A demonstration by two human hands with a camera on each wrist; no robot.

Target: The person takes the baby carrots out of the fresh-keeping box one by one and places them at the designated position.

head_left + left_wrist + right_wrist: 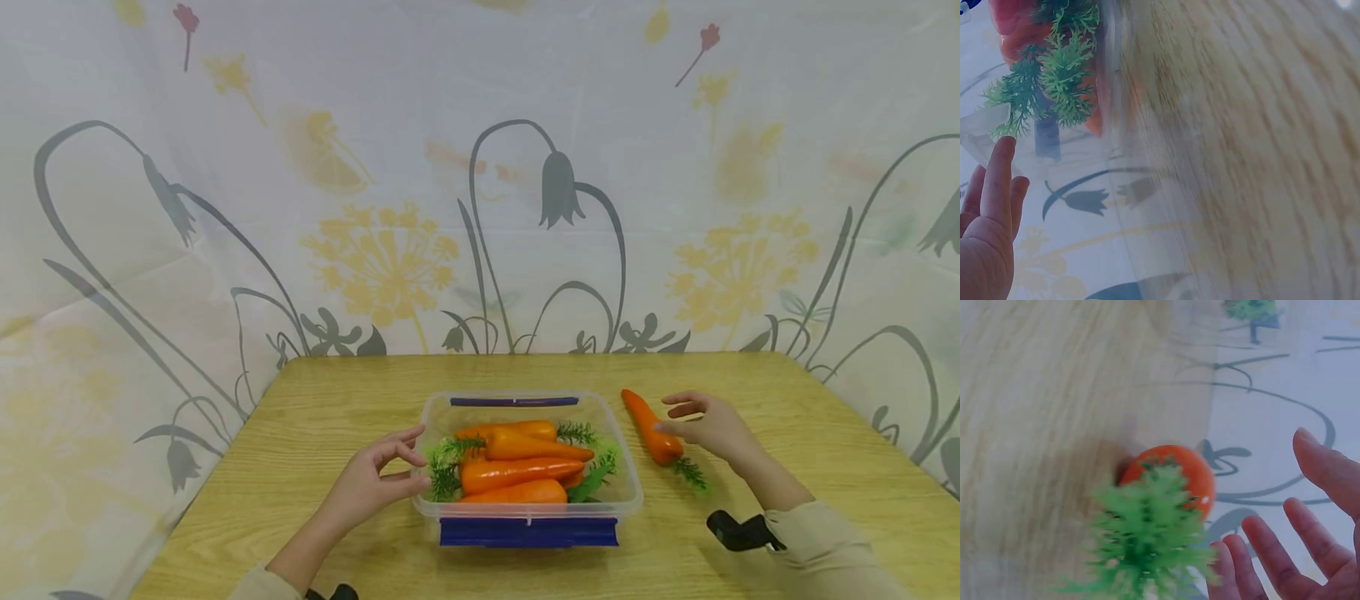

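A clear plastic box (630, 492) with blue latches stands on the table, holding several orange carrots (521, 473) with green tops. My left hand (375, 475) is at the box's left side, fingertips right at the rim, thumb and fingers apart. In the left wrist view its fingers (999, 181) point up toward the box wall and the green leaves (1069, 81). Right of the box a single carrot (651, 425) lies on the table, its leafy top toward me. My right hand (712, 429) is over this carrot's right side, fingers spread and thumb overlapping it in the head view.
The wooden table (337, 400) reaches back to a hanging cloth (510, 275) printed with flowers. A dark wrist mount (742, 532) sits at the right sleeve (817, 542). The box's front latch flap (528, 532) hangs out toward me.
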